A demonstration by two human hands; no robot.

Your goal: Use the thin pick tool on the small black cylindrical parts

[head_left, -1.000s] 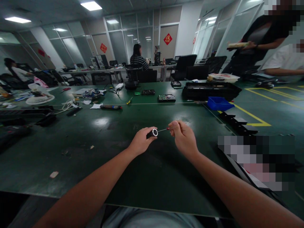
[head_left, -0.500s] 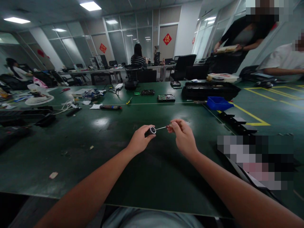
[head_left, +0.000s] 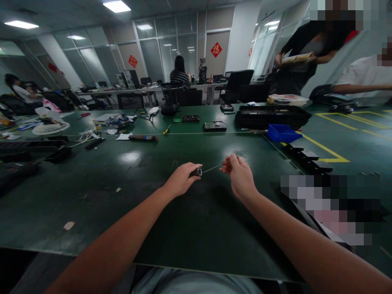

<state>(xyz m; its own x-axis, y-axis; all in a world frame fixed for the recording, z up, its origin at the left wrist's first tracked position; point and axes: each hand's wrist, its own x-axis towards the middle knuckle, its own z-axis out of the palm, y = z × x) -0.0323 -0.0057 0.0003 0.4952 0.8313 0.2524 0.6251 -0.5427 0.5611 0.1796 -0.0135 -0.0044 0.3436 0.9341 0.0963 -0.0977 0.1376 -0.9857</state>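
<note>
My left hand (head_left: 180, 179) is closed round a short black cylinder (head_left: 198, 172) with a silver ring at its open end, which faces right. In my right hand (head_left: 240, 175), the fingers pinch a thin screwdriver (head_left: 213, 168) with a metal shaft; most of its handle is hidden by the fingers. The shaft slopes down to the left, and its tip is close to the ringed end. Whether the tip touches the cylinder I cannot tell. Both hands are above the green table (head_left: 196, 228).
Farther back lie a dark pen-like tool (head_left: 143, 138), a yellow screwdriver (head_left: 166, 130), a hard drive (head_left: 214, 126) and a circuit board (head_left: 190, 118). To the right are a blue bin (head_left: 282, 133) and a long black tray (head_left: 272, 117). A person (head_left: 309, 49) stands at back right.
My right hand has shifted slightly right, and the screwdriver slopes more. The cylinder's ringed end has turned farther to the right. The standing person's held items have moved a little.
</note>
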